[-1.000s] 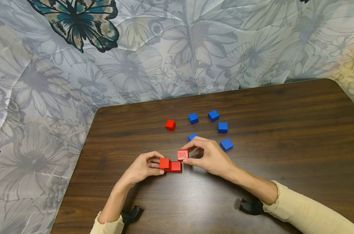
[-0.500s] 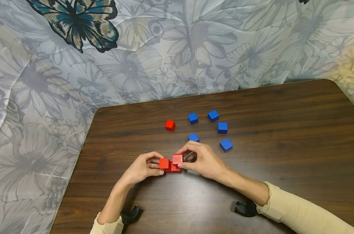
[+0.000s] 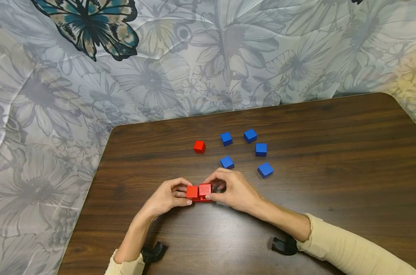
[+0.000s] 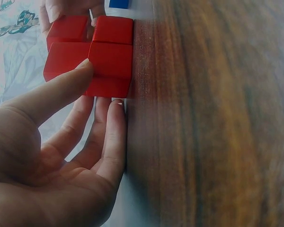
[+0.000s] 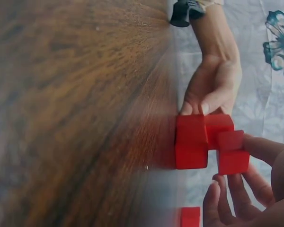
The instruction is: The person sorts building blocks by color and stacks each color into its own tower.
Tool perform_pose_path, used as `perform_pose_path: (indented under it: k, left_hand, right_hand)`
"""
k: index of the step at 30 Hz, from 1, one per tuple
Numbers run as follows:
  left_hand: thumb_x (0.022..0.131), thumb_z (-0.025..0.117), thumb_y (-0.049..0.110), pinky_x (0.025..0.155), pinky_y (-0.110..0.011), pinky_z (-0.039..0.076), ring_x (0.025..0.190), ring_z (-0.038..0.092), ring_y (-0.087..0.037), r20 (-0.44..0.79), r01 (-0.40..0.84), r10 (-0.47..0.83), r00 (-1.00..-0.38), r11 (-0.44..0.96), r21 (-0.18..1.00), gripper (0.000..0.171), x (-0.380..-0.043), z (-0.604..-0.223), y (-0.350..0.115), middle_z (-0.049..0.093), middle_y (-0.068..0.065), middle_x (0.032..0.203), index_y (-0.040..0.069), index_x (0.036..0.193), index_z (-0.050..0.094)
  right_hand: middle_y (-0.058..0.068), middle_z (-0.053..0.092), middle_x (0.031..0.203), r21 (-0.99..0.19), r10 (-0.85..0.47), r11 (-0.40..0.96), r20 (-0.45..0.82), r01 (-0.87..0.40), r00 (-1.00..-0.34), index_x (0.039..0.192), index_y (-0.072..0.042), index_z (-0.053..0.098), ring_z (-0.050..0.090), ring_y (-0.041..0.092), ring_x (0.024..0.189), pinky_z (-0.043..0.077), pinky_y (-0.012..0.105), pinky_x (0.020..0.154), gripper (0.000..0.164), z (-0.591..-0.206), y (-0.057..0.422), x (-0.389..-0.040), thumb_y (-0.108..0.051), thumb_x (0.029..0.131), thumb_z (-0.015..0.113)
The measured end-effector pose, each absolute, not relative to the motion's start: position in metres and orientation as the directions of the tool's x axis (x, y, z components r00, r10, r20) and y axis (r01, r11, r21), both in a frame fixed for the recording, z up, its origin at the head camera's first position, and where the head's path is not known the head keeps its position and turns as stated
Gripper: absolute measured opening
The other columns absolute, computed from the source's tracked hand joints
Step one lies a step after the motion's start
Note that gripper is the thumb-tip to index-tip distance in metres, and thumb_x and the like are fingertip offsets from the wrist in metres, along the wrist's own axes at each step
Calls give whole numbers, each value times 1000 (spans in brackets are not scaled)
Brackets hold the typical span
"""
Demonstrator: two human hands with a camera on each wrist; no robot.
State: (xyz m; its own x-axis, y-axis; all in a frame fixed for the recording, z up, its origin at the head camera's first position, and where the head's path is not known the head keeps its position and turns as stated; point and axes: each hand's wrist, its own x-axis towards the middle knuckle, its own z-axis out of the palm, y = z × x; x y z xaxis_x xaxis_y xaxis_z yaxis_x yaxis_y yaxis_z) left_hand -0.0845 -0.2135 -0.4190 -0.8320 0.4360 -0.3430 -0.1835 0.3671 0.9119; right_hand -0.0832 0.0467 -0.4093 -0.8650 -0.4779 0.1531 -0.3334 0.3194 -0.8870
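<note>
My left hand point(image 3: 169, 198) holds the left side of two stacked red cubes; its thumb lies across their seam in the left wrist view. The upper one of this stack is a plain red cube point(image 3: 192, 192). Beside the stack's base sits another red cube point(image 5: 191, 158) on the table. Between thumb and fingers, my right hand point(image 3: 236, 191) pinches a further red cube point(image 3: 205, 190) over that base cube, right beside the stack's upper cube. A narrow gap shows beneath the pinched cube in the right wrist view. My right fingers partly hide behind it in the head view.
A loose red cube point(image 3: 199, 147) lies farther back on the brown wooden table point(image 3: 331, 172). Several blue cubes lie to its right, the nearest blue cube point(image 3: 226, 162) just beyond my right hand. A flower-patterned cloth point(image 3: 194, 57) hangs behind the table.
My right hand has moved left and slightly toward me, bringing its red cube from the right of the base cubes to above the right one. My left hand has stayed put.
</note>
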Motion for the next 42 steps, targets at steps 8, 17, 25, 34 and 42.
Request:
perform_pose_path:
  k: [8,17,25,34,42]
  left_hand:
    - [81,79,-2,83,-30,55,100,66,-26,-336,-177,435,-835,367,913,39,-84,-419,-213,65,-15,110,-2,116,63]
    - [81,79,-4,84,-29,55,100,65,-26,-322,-163,445,-836,359,919,39,-87,-419,-212,64,-16,112,-2,116,63]
    - [81,79,-5,84,-29,56,100,65,-26,-315,-159,450,-835,351,923,39,-88,-417,-211,63,-17,113,-3,116,62]
    - [81,79,-3,83,-29,56,101,65,-27,-319,-157,450,-834,361,919,38,-87,-419,-212,64,-17,112,-2,116,62]
    - [81,80,0,84,-29,55,101,65,-26,-323,-155,440,-838,375,914,38,-85,-418,-214,64,-14,113,2,116,64]
  right_hand:
    - [-11,68,100,-878,-487,340,142,-336,-862,103,-19,73,66,11,86,56,30,74,29,-409,45,-82,-16,78,86]
    - [-10,67,99,-879,-493,342,134,-333,-860,103,-17,72,66,10,86,56,32,75,29,-409,43,-82,-14,77,86]
    - [-9,67,99,-866,-493,366,130,-341,-860,102,-17,71,66,11,87,56,31,75,29,-409,43,-83,-16,77,87]
    - [-10,67,98,-862,-492,380,120,-336,-862,103,-17,71,65,11,88,56,30,74,30,-410,42,-82,-18,78,87]
    - [-9,66,97,-861,-495,373,132,-347,-859,103,-17,70,66,13,87,55,28,73,30,-411,40,-81,-18,78,86]
